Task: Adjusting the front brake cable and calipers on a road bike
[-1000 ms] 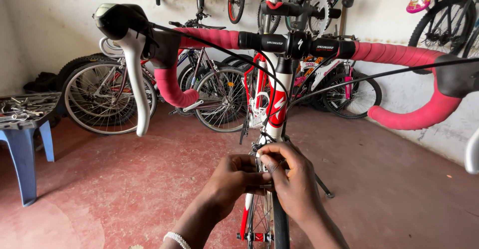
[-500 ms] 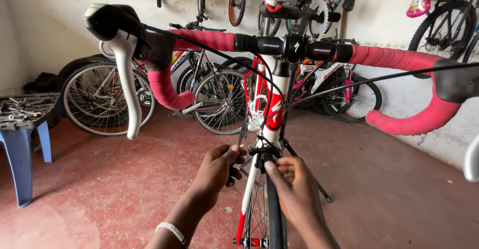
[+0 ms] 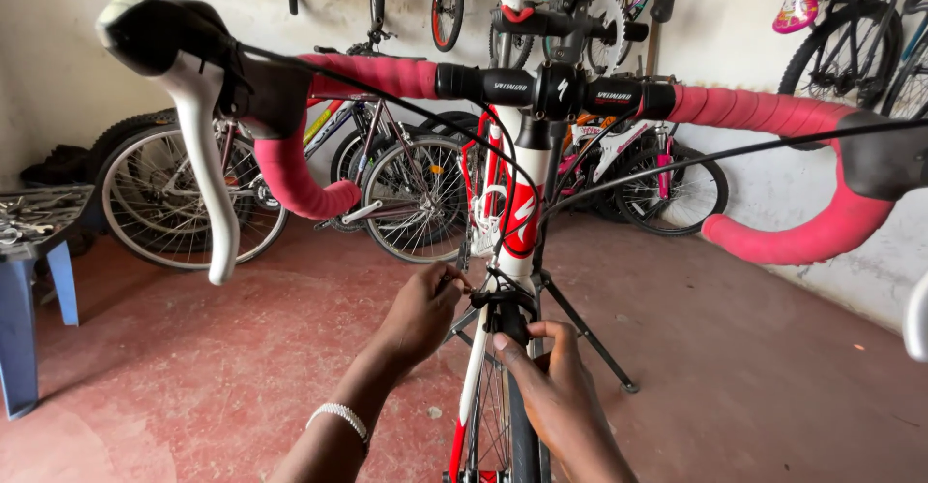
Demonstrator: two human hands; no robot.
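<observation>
A red and white road bike stands in front of me, with a drop handlebar wrapped in pink tape [image 3: 387, 75] and a black stem [image 3: 559, 89]. Low down, my left hand [image 3: 420, 311] pinches something small at the left side of the front brake caliper [image 3: 503, 299]. My right hand [image 3: 551, 386] lies over the front tyre [image 3: 522, 425], with its thumb pressed on the tyre just under the brake. A white brake lever [image 3: 208, 183] hangs from the left end of the bar. Black cables [image 3: 677, 164] run from the bar down to the brake.
A blue table with tools [image 3: 34, 241] stands at the left edge. Several bikes and wheels [image 3: 193, 203] lean on the far wall, and more hang above. A black stand leg [image 3: 590, 338] reaches out over the red floor to the right of the wheel.
My hands have come apart. The left moved to the brake's left side, and the right dropped onto the tyre. The view has tilted up and moved closer to the bar.
</observation>
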